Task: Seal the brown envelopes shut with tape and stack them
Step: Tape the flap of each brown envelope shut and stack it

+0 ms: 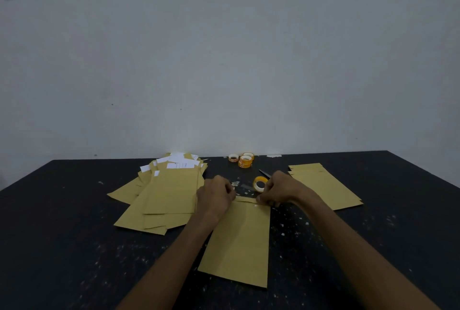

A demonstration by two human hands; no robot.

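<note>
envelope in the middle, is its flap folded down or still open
Folded down: a narrow folded band shows along the top edge of the envelope, between the left hand and right hand. Taped or not: cannot tell.

We see matt brown paper envelopes [239,242] on a dark, matt counter [74,235] flecked with pale specks. The tape rolls [245,160] look like glossy yellow plastic.

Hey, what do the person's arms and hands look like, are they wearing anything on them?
The left arm and right arm are bare, no sleeves in view. The left hand and right hand wear no gloves; no watch, ring or bracelet shows.
</note>
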